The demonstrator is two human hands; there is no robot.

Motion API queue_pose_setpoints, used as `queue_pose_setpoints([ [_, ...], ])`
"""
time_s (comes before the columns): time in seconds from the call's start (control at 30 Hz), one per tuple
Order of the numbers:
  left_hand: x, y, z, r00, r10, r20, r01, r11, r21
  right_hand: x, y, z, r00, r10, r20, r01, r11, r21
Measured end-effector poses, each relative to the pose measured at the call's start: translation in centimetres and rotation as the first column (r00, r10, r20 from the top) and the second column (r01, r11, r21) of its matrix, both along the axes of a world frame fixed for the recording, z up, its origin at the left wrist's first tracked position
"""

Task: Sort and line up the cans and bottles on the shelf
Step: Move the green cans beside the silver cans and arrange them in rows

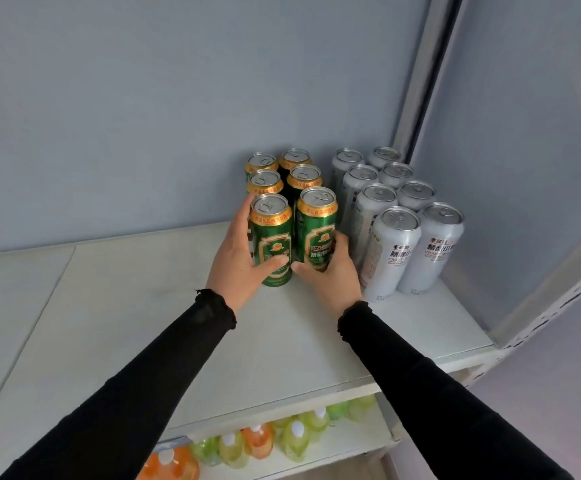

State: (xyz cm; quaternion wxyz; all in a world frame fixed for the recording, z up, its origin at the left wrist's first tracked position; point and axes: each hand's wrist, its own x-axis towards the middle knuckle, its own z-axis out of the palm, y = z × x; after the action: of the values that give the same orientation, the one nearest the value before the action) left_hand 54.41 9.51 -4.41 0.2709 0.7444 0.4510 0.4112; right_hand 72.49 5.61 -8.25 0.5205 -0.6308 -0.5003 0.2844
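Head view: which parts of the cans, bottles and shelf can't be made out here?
- Rear green cans: labels hidden by the front pair.
- Rear white cans: labels hidden by nearer cans.
- Front right green can: base covered by the right hand.
- Lower-shelf bottles: blurred, mostly hidden by the shelf.

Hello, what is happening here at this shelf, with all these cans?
A person is lining up cans on a white shelf. The left hand grips the front left green can, the right hand grips the front right green can. Four more green cans stand behind in two rows. Silver cans stand in two rows to the right. Bottles sit on the shelf below.
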Motion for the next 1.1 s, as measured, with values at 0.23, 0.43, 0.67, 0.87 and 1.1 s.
queue_pose_setpoints([
  [0.23,0.8,-0.8,0.2,0.990,0.112,-0.081,-0.113,0.994,0.003,0.8,-0.1,0.1,0.999,0.033,0.040,-0.032,0.999,-0.012],
  [0.43,1.7,-0.7,0.5,0.986,0.142,-0.083,-0.142,0.990,0.002,-0.1,0.7,0.3,1.000,0.000,-0.014,-0.001,1.000,-0.011],
  [0.67,2.0,-1.2,0.4,0.986,0.148,-0.073,-0.149,0.989,-0.004,-0.5,0.5,0.3,1.000,-0.022,-0.007,0.021,0.999,-0.037],
  [0.87,0.9,-2.5,-0.3,0.963,0.132,-0.233,-0.148,0.988,-0.053,-1.0,-1.2,0.3,0.992,0.030,0.120,-0.030,1.000,-0.007],
  [1.1,-5.2,-6.0,0.5,0.873,0.262,-0.411,-0.239,0.965,0.108,-2.6,-6.0,1.5,0.898,-0.012,0.440,-0.141,0.939,0.313],
])
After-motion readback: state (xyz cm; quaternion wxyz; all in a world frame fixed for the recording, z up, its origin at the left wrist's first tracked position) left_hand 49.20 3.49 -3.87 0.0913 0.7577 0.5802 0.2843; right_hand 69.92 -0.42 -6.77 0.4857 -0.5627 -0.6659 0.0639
